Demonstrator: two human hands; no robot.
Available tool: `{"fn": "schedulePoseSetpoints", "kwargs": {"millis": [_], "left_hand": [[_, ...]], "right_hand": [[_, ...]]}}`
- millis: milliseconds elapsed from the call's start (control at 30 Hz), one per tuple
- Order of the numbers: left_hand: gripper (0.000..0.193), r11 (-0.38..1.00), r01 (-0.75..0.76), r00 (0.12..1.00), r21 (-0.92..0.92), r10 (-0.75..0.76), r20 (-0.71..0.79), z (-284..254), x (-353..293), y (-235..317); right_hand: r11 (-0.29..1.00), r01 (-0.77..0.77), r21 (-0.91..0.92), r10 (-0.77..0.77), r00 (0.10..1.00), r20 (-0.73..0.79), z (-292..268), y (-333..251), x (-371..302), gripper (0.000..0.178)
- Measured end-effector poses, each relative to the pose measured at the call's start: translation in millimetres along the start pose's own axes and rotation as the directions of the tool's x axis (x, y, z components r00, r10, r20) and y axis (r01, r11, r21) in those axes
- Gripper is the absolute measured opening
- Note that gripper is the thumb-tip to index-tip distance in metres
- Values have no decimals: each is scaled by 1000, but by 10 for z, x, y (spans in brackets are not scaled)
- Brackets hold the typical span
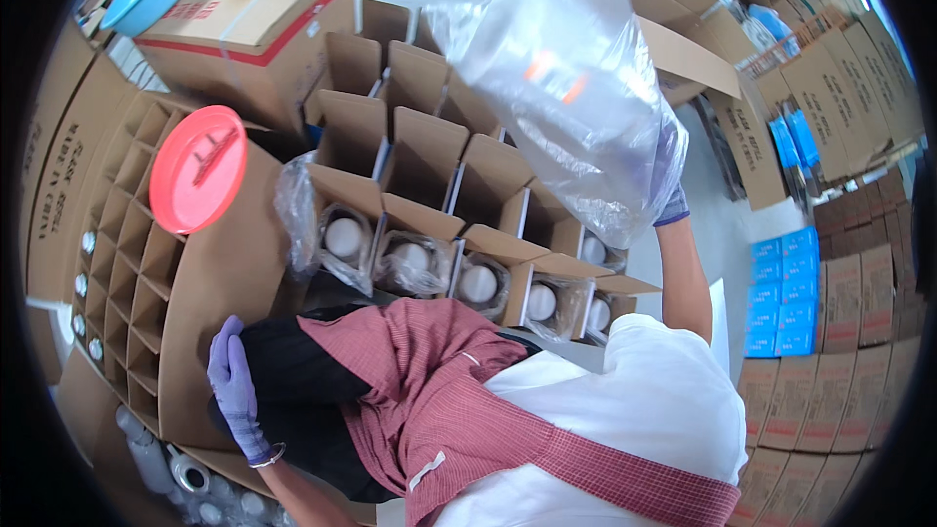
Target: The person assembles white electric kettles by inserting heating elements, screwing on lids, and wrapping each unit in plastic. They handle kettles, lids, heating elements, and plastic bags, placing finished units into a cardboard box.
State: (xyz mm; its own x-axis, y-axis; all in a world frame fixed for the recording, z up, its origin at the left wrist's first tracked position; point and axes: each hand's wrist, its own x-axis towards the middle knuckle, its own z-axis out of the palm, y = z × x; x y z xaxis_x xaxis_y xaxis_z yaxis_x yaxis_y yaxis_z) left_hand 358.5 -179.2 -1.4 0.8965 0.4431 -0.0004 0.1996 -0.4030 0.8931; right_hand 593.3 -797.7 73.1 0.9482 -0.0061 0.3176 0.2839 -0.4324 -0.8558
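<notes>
1. The fingers of the left hand (234, 392) are in a purple glove. They are stretched out flat and hold nothing. They rest on the side of a big brown divider box (210, 312), maybe to keep steady.
2. Up from those fingers, a round red lid (198, 169) lies on top of that box.
3. To the right of those fingers stand small open cartons (420, 161) in rows. The near ones each hold a white jar (344, 236) wrapped in clear plastic, likely to keep it clean.
4. Further right, the right hand (669, 176), also gloved, is lifted high. Its fingers are closed around a big clear plastic bag (571, 78), which hangs above the cartons.
5. Right of that hand are stacks of brown boxes (859, 293) and blue packs (786, 283).
</notes>
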Motion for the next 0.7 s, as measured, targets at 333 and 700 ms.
{"fn": "schedulePoseSetpoints", "kwargs": {"millis": [333,700], "left_hand": [[35,999,28,992,-25,-25,123,-35,99,-16],[35,999,26,987,40,-32,158,-67,75,-1]], "right_hand": [[983,51,177,18,929,-368,-1272,693,-415,33],[678,-396,620,580,805,-120,-1815,1243,-459,48]]}}
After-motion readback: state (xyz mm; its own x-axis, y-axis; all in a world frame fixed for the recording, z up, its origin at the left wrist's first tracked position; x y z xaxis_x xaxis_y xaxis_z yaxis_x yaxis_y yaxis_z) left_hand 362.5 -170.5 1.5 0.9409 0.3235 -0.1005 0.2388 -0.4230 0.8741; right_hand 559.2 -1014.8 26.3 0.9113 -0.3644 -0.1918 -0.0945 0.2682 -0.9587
